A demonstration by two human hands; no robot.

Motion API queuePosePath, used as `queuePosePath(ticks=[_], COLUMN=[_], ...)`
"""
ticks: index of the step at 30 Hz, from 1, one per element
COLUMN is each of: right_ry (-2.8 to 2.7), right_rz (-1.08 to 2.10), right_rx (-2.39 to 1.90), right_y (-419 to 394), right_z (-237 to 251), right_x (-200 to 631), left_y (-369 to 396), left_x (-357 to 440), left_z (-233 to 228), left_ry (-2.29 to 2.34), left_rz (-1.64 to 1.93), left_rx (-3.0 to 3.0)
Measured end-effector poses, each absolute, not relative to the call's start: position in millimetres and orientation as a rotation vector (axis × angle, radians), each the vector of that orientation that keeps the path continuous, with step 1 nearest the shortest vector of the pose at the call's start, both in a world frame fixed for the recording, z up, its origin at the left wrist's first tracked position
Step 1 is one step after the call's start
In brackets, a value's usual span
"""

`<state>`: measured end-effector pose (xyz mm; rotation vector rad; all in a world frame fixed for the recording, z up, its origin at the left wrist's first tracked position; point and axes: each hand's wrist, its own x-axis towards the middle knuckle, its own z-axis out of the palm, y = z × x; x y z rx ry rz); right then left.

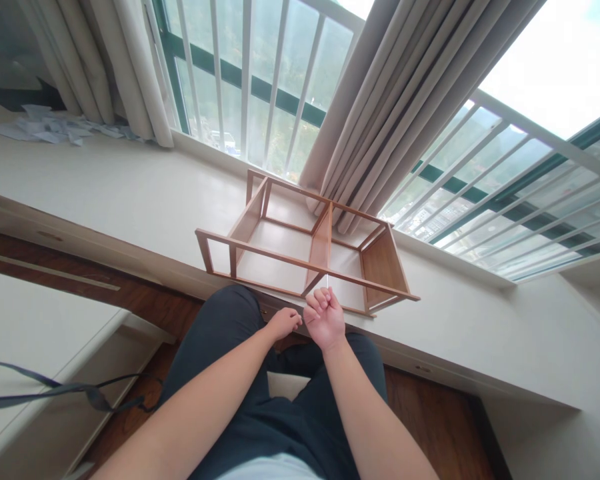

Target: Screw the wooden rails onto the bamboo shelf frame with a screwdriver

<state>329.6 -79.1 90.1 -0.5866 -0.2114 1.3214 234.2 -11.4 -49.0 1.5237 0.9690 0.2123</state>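
**Bright Window Corner**

Daylight poured through tall barred windows (260, 73) flanked by beige pleated curtains (400, 100). A wide white window ledge (105, 180) ran beneath, with crumpled white papers (55, 125) at its far end. Dark brown wooden flooring (145, 313) lay below.

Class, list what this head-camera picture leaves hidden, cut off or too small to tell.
1. Head view: whatever thin item the right hand pinches is too small to identify.
2. Left hand: curled fingers hide its palm.
3. Wooden rack: its near bottom edge sits behind both hands.
4. Crumpled papers: too distant to read.
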Motion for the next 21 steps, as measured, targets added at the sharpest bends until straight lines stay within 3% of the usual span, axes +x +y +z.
queuePosePath(ticks=[14, 18, 21], right_ry=[-0.282, -0.411, -0.577], right_rz=[1.319, 1.200, 0.932], right_rx=[-0.646, -0.878, -1.249], right_y=[-82.3, -79.9, -78.1], right_z=[76.1, 73.9, 71.8], right_x=[331.3, 335.1, 343.0], left_y=[-10.3, -9.7, -10.1], left_x=[235.1, 236.9, 237.6], left_z=[-55.1, -58.2, -57.5], left_ry=[0.966, 0.997, 1.004], left_rz=[0.213, 0.191, 0.183], left_rx=[1.524, 1.522, 1.523])
